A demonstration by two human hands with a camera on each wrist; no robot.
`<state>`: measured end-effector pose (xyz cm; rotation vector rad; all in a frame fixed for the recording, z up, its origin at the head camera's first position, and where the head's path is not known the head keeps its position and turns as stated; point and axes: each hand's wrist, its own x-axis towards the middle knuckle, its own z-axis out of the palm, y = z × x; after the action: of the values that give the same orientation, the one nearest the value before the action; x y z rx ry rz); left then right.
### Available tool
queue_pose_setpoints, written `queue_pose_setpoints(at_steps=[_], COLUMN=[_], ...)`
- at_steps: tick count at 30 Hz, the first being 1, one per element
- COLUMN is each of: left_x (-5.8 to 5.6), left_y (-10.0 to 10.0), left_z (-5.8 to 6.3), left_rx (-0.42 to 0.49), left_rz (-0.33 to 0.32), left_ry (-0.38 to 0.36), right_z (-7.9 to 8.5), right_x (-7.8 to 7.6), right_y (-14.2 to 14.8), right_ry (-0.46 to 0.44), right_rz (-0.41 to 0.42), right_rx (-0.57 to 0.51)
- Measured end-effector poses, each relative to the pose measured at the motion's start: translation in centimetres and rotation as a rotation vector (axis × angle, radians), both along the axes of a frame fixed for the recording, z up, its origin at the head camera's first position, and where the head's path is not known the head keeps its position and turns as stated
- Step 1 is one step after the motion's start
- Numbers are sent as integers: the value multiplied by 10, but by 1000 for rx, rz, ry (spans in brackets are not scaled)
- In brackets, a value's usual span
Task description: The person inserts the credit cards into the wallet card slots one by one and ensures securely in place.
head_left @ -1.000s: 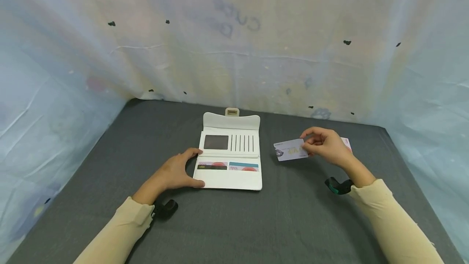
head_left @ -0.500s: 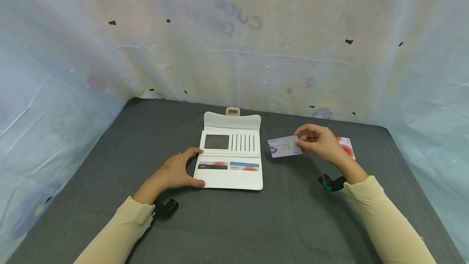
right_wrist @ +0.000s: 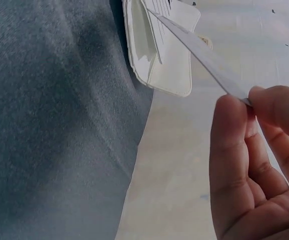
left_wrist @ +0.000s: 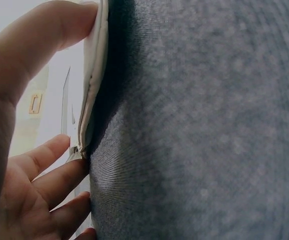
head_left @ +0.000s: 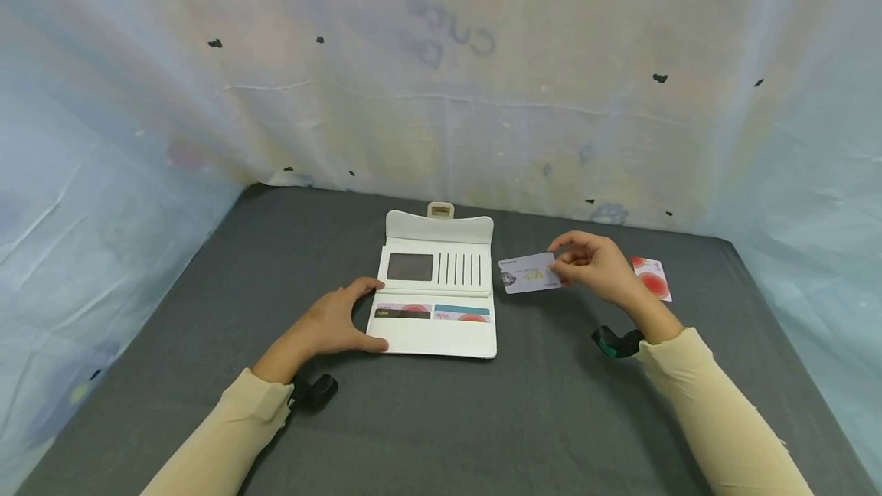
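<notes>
With our right hand [head_left: 592, 270] we pinch the pale card [head_left: 529, 279] by its right end, long axis crosswise, just right of the open white wallet [head_left: 441, 327] our left hand [head_left: 338, 324] steadies with spread fingers

The open white wallet [head_left: 439, 289] looks like smooth matt leather with a metal clasp; the pale card [head_left: 527, 275] beside it is glossy plastic; the grey desk [head_left: 482, 419] under the wallet is rough woven cloth.
</notes>
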<state>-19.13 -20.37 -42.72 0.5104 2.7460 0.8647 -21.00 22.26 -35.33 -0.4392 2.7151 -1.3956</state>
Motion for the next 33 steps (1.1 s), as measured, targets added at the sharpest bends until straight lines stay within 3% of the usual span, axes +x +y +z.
queue_pose_setpoints(at_steps=[20,33], left_x=[0,-1], left_y=[0,1], left_z=[1,1], left_rx=[-32,-12], left_rz=[36,22], left_ry=[-25,-20], right_z=[-3,-17], right_x=[-15,-21], right_y=[-39,-76], right_ry=[20,-20], right_rz=[-50,-127], right_rx=[-19,-61])
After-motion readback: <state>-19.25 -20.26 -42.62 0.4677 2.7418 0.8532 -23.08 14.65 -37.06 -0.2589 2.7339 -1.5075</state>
